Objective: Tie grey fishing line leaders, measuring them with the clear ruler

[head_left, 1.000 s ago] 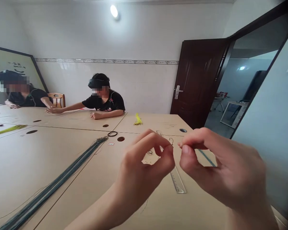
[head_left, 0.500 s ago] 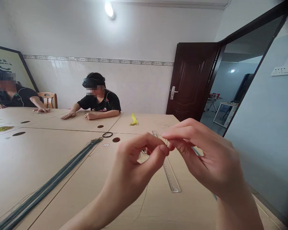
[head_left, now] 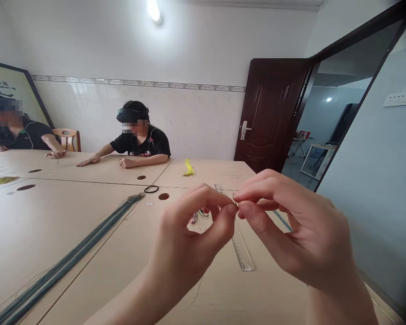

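Above the table, my left hand (head_left: 198, 230) pinches a thin cord (head_left: 236, 204) between thumb and index finger. A small loop of it stands up at the fingertips. My right hand (head_left: 291, 221) meets it from the other side, its thumb and index finger closed on the cord by the loop; the exact grip is partly hidden. A fine loose strand (head_left: 196, 293) hangs or lies below my left hand. Under my hands lies a clear ruler (head_left: 242, 253). Behind my left fingers, a small metal tool (head_left: 203, 214) is mostly hidden.
A long bundle of blue-green cords (head_left: 81, 250) lies at left, near a black ring (head_left: 151, 189) and a small label (head_left: 149, 204). Yellow cords (head_left: 188, 168) lie farther back. Two people sit across the table (head_left: 122, 280), which has round holes.
My right hand has shifted slightly right and down, its fingertips drawn a little back so the small loop shows. The nearer co-worker's flat hand has slid left.
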The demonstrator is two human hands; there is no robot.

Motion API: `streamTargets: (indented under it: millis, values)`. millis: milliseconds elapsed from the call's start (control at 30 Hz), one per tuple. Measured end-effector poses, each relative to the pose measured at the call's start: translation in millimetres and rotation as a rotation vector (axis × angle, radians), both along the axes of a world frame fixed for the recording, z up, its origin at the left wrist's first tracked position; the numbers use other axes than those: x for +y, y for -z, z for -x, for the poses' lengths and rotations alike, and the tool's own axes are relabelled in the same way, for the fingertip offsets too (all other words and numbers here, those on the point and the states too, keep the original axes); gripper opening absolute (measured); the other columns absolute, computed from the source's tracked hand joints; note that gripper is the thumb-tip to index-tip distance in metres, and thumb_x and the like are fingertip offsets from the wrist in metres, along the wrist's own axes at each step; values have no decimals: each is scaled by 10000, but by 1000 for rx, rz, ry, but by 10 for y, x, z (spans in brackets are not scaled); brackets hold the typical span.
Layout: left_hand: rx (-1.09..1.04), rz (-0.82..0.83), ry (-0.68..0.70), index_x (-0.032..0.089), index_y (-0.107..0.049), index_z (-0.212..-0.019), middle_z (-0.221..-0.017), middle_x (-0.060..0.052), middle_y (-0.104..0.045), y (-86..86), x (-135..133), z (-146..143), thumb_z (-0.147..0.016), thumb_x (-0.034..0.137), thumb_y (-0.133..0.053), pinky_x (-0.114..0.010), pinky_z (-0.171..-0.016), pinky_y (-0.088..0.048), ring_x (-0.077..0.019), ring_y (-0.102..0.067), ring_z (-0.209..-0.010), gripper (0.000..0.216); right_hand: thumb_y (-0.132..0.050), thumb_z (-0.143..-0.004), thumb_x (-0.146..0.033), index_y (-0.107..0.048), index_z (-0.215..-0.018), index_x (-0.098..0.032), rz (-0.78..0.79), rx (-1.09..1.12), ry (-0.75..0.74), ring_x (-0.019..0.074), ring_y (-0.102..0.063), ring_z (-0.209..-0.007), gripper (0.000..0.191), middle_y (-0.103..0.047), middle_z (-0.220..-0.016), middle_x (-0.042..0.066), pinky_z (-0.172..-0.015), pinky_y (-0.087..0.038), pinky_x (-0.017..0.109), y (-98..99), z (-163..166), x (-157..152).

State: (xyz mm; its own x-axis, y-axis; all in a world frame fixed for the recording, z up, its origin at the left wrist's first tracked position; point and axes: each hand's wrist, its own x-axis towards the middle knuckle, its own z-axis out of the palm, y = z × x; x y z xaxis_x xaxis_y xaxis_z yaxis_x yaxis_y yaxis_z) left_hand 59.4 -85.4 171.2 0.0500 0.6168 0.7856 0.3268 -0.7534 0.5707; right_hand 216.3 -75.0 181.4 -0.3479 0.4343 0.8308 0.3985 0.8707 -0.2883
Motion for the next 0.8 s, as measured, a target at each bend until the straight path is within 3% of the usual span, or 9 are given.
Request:
streamTargets:
  millis: [233, 600, 800]
  values:
    - [87, -155, -125, 186, -541, -707, -656, 85, -526, 62, -16, 0, -793, 39, -579, -120, -602, -412, -24, -484, -609, 175, -578, -866, -158, -578, -859, -206, -37, -48, 40, 25, -539, -696, 48, -591, -795, -69, -587, -469, 149, -6, 1, -3]
    - [76, -130, -64, 183, -543, -724, -679, 75, -534, 67, -42, 11, -812, 39, -563, -110, -573, -405, -19, -507, -633, 170, -518, -865, -157, -503, -811, -216, 31, -44, 46, 10, -511, -673, 82, -531, -773, -85, -636, -489, 76, -12, 23, -18]
    - [54, -103, -57, 188, -555, -719, -672, 81, -564, 46, -68, 29, -826, 50, -549, -125, -547, -403, -22, -513, -609, 175, -542, -868, -215, -539, -786, -231, 46, -16, 157, 22, -550, -646, 84, -551, -710, -85, -599, -496, 81, -34, 11, -22]
